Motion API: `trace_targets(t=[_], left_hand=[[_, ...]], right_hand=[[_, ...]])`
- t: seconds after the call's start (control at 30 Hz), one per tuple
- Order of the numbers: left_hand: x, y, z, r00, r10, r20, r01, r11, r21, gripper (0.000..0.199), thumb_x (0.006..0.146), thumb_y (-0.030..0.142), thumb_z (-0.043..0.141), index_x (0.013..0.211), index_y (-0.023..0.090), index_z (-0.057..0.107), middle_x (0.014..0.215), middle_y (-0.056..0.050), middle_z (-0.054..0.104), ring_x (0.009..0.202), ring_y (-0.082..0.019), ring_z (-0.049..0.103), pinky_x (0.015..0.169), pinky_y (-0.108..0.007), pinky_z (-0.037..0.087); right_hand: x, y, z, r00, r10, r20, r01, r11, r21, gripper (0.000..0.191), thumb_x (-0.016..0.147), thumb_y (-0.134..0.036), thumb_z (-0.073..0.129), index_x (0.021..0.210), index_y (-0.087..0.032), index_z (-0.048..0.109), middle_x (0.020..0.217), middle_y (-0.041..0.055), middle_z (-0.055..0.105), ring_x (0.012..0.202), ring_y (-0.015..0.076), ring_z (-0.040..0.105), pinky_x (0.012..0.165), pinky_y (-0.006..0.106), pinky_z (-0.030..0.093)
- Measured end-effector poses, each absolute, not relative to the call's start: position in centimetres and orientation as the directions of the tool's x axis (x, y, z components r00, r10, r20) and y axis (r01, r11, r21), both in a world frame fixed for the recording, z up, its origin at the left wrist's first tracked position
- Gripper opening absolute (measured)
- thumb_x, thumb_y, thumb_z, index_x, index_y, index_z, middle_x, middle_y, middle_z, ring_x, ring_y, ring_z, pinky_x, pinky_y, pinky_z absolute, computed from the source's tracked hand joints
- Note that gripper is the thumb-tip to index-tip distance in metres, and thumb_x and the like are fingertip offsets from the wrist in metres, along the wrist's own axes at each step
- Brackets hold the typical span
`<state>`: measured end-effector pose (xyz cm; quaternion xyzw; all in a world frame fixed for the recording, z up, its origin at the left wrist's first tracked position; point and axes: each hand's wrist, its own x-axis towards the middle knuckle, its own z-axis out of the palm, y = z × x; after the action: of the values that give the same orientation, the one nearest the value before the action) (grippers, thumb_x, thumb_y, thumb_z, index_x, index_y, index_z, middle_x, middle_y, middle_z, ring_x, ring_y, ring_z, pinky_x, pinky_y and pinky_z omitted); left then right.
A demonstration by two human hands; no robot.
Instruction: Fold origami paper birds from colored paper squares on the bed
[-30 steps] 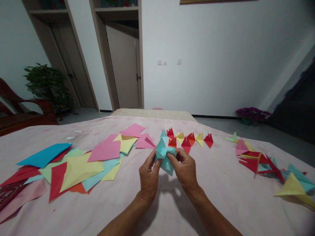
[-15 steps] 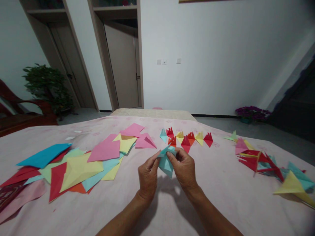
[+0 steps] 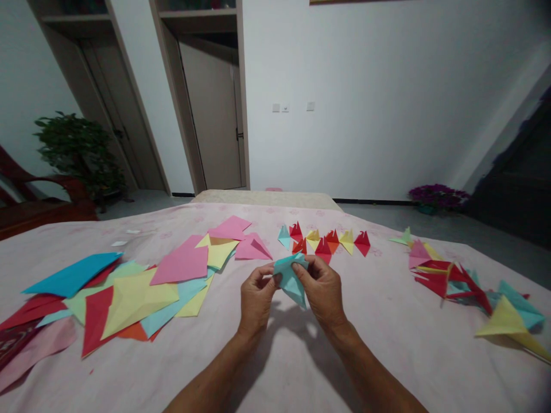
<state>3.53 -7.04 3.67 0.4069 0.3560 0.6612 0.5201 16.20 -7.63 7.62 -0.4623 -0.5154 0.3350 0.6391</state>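
A light blue folded paper (image 3: 293, 282) is held up over the cloth between both my hands, its narrow end pointing down. My left hand (image 3: 258, 295) pinches its left corner between thumb and fingers. With the thumb laid across its front, my right hand (image 3: 322, 289) grips the right side; those fingertips are partly hidden behind the paper. Just beyond my hands, small folded paper birds (image 3: 323, 248) in red, yellow, orange and light blue stand in two loose rows.
Coloured paper sheets (image 3: 138, 301) lie overlapping on the left, with pink sheets (image 3: 183, 261) farther back. On the right is a pile of folded paper pieces (image 3: 456, 281). A pale pink cloth (image 3: 370, 355) covers the table. Beyond stand a chair (image 3: 51, 195) and a plant (image 3: 80, 152).
The light blue paper has turned slightly, and its top flap now looks flatter and broader. My left fingers have shifted along its edge. The whole view has moved a little.
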Motion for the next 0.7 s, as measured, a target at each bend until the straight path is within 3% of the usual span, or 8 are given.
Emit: trace_targets(t=[0.23, 0.4, 0.5, 0.6, 0.7], left_hand=[[3.2, -6.9, 4.1, 0.049, 0.996, 0.074, -0.468, -0.042, 0.883, 0.034, 0.066, 0.037, 0.084, 0.084, 0.014, 0.067, 0.083, -0.003, 0.068, 0.069, -0.014, 0.065, 0.069, -0.029, 0.057], [3.1, -6.6, 4.1, 0.069, 0.997, 0.029, -0.611, 0.019, 0.792, 0.036, 0.059, 0.03, 0.09, 0.077, 0.014, 0.063, 0.076, 0.001, 0.068, 0.065, -0.01, 0.064, 0.066, -0.022, 0.056], [3.1, -6.3, 3.8, 0.082, 0.996, -0.038, -0.691, 0.084, 0.718, 0.037, 0.059, 0.025, 0.09, 0.083, 0.014, 0.064, 0.077, 0.0, 0.07, 0.067, -0.01, 0.067, 0.068, -0.021, 0.057], [3.0, -6.0, 3.9, 0.122, 0.989, -0.081, -0.764, 0.146, 0.629, 0.03, 0.068, 0.018, 0.084, 0.092, 0.015, 0.067, 0.092, -0.004, 0.074, 0.079, -0.012, 0.07, 0.076, -0.022, 0.058], [2.7, -5.8, 4.4, 0.132, 0.981, -0.141, -0.814, 0.188, 0.55, 0.013, 0.08, 0.011, 0.073, 0.092, 0.012, 0.069, 0.091, -0.006, 0.075, 0.076, -0.011, 0.071, 0.074, -0.02, 0.059]], right_hand=[[16.7, -7.5, 7.6, 0.235, 0.91, 0.343, 0.095, 0.33, -0.939, 0.025, 0.075, -0.042, 0.072, 0.082, -0.019, 0.066, 0.069, -0.0006, 0.064, 0.061, 0.0147, 0.055, 0.056, 0.026, 0.044], [16.8, -7.4, 7.2, 0.198, 0.908, 0.368, 0.173, 0.337, -0.925, 0.023, 0.079, -0.041, 0.069, 0.086, -0.02, 0.066, 0.073, 0.0007, 0.067, 0.065, 0.0164, 0.059, 0.06, 0.027, 0.047], [16.9, -7.2, 6.9, 0.16, 0.906, 0.393, 0.152, 0.371, -0.916, 0.025, 0.082, -0.041, 0.067, 0.095, -0.021, 0.066, 0.082, 0.0027, 0.069, 0.073, 0.0181, 0.063, 0.066, 0.029, 0.05], [17.4, -7.1, 7.0, 0.122, 0.861, 0.493, 0.196, 0.466, -0.863, 0.024, 0.087, -0.032, 0.059, 0.109, -0.023, 0.063, 0.097, 0.0047, 0.069, 0.083, 0.0187, 0.064, 0.072, 0.031, 0.051], [18.3, -7.0, 7.3, 0.0, 0.73, 0.683, 0.328, 0.645, -0.69, 0.031, 0.081, -0.012, 0.051, 0.107, -0.025, 0.063, 0.109, 0.0063, 0.064, 0.101, 0.0214, 0.061, 0.081, 0.035, 0.051]])
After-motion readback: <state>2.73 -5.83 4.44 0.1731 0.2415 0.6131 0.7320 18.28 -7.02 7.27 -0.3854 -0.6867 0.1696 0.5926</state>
